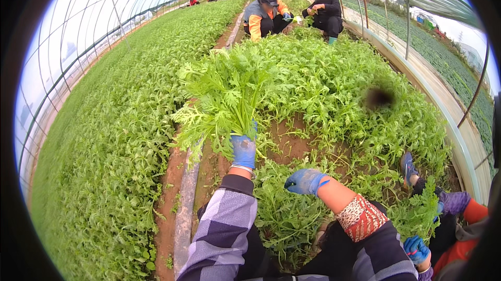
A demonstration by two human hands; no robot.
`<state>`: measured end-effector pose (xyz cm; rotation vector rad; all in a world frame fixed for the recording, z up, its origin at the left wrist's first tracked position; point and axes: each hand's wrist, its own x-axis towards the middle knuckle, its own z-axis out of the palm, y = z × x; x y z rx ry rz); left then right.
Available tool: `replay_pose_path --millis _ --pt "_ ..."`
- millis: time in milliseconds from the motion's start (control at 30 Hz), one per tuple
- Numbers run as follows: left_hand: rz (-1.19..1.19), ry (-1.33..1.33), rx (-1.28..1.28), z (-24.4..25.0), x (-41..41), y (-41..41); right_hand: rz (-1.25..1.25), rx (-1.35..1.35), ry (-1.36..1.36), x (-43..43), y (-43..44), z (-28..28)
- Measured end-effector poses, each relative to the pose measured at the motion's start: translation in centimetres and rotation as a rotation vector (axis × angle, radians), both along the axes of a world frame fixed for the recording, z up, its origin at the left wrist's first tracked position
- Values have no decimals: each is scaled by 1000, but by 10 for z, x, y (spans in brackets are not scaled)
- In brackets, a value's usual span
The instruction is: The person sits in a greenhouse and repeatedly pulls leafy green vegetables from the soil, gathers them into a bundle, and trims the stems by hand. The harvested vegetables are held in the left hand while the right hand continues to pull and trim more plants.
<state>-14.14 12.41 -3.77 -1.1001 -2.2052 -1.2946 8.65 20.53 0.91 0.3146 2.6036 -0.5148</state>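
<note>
My left hand [244, 150], in a soiled blue glove, grips a thick upright bunch of leafy greens [235, 97] by its stems. The leaves are deeply lobed and look like garland chrysanthemum. My right hand [305, 182], also blue-gloved, hangs palm down with bent fingers over a heap of greens [289, 206] in front of me. Its palm and fingertips are turned away, so I cannot tell whether it holds anything. Beyond that hand, bare brown soil [291, 136] shows between loose stems and standing plants.
A co-worker's blue-gloved hand [416, 249] is close on my right, beside more greens. Two people [266, 15] crouch ahead in the bed. A narrow grey strip [188, 202] runs along the left furrow, with dense plants [113, 152] beyond. Tunnel frame poles [407, 15] line the right side.
</note>
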Motion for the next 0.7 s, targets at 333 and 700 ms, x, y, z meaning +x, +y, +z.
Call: replay_pose_path --millis 333,700 --pt "-448 -1496 921 87 -8 -58 -31 -71 28 14 25 -24" --pt "-695 -1527 1050 88 -42 -138 -178 -189 -4 21 70 -69"
